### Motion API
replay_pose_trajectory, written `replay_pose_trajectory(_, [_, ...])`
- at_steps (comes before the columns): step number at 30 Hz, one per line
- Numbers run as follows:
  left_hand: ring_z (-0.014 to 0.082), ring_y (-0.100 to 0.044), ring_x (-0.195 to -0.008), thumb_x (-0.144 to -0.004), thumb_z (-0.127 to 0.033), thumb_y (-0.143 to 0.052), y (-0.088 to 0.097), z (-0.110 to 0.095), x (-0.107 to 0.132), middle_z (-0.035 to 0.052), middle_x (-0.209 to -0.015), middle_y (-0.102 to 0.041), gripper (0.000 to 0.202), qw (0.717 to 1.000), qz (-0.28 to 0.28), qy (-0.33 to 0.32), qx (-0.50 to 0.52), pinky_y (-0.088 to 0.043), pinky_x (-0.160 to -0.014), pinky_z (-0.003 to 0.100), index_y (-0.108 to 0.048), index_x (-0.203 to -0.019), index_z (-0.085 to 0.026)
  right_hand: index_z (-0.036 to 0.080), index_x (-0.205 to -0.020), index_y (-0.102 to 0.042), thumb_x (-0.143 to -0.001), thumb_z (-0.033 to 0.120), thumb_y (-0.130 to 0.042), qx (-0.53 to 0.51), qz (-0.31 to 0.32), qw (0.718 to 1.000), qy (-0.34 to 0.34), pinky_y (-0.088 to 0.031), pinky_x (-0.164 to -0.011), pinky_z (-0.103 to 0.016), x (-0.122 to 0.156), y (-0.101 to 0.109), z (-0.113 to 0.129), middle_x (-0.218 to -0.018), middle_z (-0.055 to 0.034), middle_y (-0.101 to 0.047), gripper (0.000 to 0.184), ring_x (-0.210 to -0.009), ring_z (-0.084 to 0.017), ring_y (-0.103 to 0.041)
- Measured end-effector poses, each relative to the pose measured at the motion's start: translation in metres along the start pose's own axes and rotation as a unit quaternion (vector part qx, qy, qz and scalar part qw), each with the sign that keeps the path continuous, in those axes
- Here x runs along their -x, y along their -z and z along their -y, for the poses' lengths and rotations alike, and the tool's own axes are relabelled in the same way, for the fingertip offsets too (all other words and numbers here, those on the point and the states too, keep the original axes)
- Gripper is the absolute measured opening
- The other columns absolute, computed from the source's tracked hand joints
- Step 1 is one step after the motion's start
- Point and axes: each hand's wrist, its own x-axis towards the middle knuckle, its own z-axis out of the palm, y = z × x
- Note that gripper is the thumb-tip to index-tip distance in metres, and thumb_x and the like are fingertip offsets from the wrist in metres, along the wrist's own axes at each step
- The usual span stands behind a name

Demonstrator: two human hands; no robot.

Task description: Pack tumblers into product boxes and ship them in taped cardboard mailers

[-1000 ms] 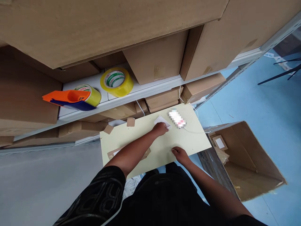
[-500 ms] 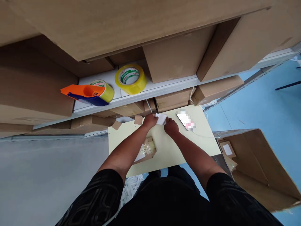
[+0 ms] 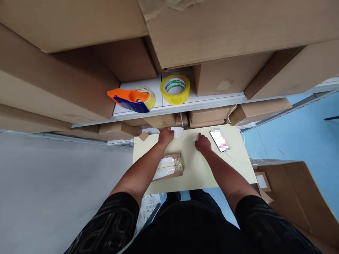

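Note:
My left hand (image 3: 166,136) is closed on a white paper slip (image 3: 177,132) near the back edge of the cream tabletop (image 3: 196,176). To the right of it, my right hand (image 3: 203,143) pinches a smaller pale piece of paper (image 3: 195,137) between thumb and fingers. A gap separates the two pieces. Closer to my body, a small cardboard box (image 3: 169,167) with clear tape and a white label lies on the table, partly behind my left forearm. A phone (image 3: 217,141) with a lit, blurred screen lies just right of my right hand.
Above the table's back edge, a shelf holds a yellow tape roll (image 3: 175,89), an orange and blue tape dispenser (image 3: 131,99) and several cartons. A large open carton (image 3: 288,197) stands at the right, with small packages inside. A white cable (image 3: 241,132) hangs near the phone.
My hands have moved apart: the white paper, held between both before, is now in my left hand, with a smaller piece in my right. The view has shifted slightly.

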Motion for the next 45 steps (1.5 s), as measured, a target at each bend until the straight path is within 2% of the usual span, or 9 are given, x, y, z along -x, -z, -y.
replay_pose_trajectory(5, [0.0163,-0.070,-0.070,-0.092,-0.044,-0.055,0.033,0.019,0.067,-0.0008,-0.072,-0.070,0.028,0.975,-0.088,-0.024,0.201,-0.049,-0.064,0.024,-0.059,-0.076,-0.022,0.011,-0.162,-0.024,-0.094,0.041,-0.055,-0.105,-0.131,0.981,0.096,-0.050,-0.099,-0.046,0.052,0.007,0.026,-0.138,-0.0207,-0.056,0.080,-0.122,-0.034,-0.056])
replay_pose_trajectory(8, [0.0144,-0.067,-0.059,-0.089,-0.045,-0.059,0.038,0.022,0.116,-0.0034,-0.066,-0.065,0.027,0.945,-0.058,-0.031,0.322,-0.048,-0.059,0.024,-0.056,-0.075,-0.022,0.013,-0.163,-0.022,-0.089,0.049,-0.064,-0.173,-0.176,0.948,0.202,-0.048,-0.106,-0.049,0.102,0.005,0.061,-0.150,-0.0214,-0.047,0.092,-0.128,-0.034,-0.053])
replay_pose_trajectory(10, [0.0146,-0.065,-0.058,-0.088,-0.045,-0.062,0.038,0.023,0.148,-0.0026,-0.066,-0.065,0.027,0.916,-0.016,-0.054,0.397,-0.050,-0.059,0.025,-0.057,-0.075,-0.022,0.013,-0.159,-0.031,-0.090,0.044,-0.062,-0.221,-0.174,0.933,0.226,-0.048,-0.105,-0.049,0.131,0.005,0.085,-0.148,-0.0210,-0.051,0.082,-0.125,-0.033,-0.056])
replay_pose_trajectory(14, [0.0180,-0.070,-0.075,-0.086,-0.051,-0.067,0.048,0.037,0.207,0.0026,-0.081,-0.072,0.032,0.848,0.067,-0.160,0.501,-0.057,-0.073,0.030,-0.066,-0.094,-0.020,0.016,-0.123,-0.069,-0.092,0.040,-0.055,-0.342,-0.142,0.912,0.175,-0.053,-0.095,-0.044,0.172,0.017,0.123,-0.114,-0.0138,-0.073,0.041,-0.103,-0.029,-0.066])
replay_pose_trajectory(18, [0.0174,-0.068,-0.084,-0.087,-0.046,-0.068,0.080,0.074,0.248,0.0034,-0.089,-0.072,0.029,0.856,-0.015,-0.205,0.474,-0.055,-0.080,0.030,-0.070,-0.099,-0.020,0.014,-0.093,-0.073,-0.084,0.048,-0.066,-0.534,-0.105,0.838,0.032,-0.055,-0.075,-0.037,0.212,0.040,0.151,-0.086,-0.0081,-0.075,0.037,-0.084,-0.026,-0.068])
replay_pose_trajectory(20, [0.0158,-0.065,-0.079,-0.085,-0.042,-0.069,0.097,0.094,0.261,0.0015,-0.083,-0.070,0.022,0.872,-0.050,-0.195,0.447,-0.053,-0.075,0.027,-0.070,-0.091,-0.021,0.013,-0.098,-0.072,-0.076,0.043,-0.074,-0.615,-0.087,0.783,0.010,-0.055,-0.071,-0.035,0.234,0.050,0.165,-0.091,-0.0076,-0.075,0.038,-0.084,-0.026,-0.069])
replay_pose_trajectory(23, [0.0149,-0.063,-0.072,-0.084,-0.042,-0.070,0.116,0.118,0.273,0.0006,-0.076,-0.068,0.023,0.862,0.000,-0.193,0.469,-0.051,-0.069,0.026,-0.070,-0.085,-0.020,0.014,-0.108,-0.070,-0.068,0.035,-0.079,-0.664,-0.058,0.745,0.017,-0.054,-0.064,-0.032,0.264,0.061,0.185,-0.093,-0.0065,-0.076,0.046,-0.083,-0.025,-0.070])
replay_pose_trajectory(30, [0.0148,-0.065,-0.067,-0.082,-0.042,-0.072,0.119,0.141,0.297,0.0027,-0.074,-0.070,0.025,0.802,0.086,-0.210,0.552,-0.054,-0.071,0.030,-0.071,-0.082,-0.017,0.012,-0.108,-0.070,-0.063,0.032,-0.080,-0.661,-0.054,0.748,0.008,-0.050,-0.056,-0.030,0.297,0.059,0.210,-0.093,-0.0079,-0.076,0.050,-0.078,-0.025,-0.070])
replay_pose_trajectory(45, [0.0131,-0.061,-0.062,-0.072,-0.032,-0.073,0.110,0.135,0.316,0.0016,-0.067,-0.068,0.017,0.787,0.089,-0.164,0.588,-0.053,-0.067,0.028,-0.069,-0.072,-0.015,0.015,-0.099,-0.075,-0.068,0.034,-0.084,-0.654,-0.036,0.755,0.035,-0.059,-0.080,-0.038,0.299,0.041,0.192,-0.106,-0.0088,-0.078,0.037,-0.099,-0.030,-0.072])
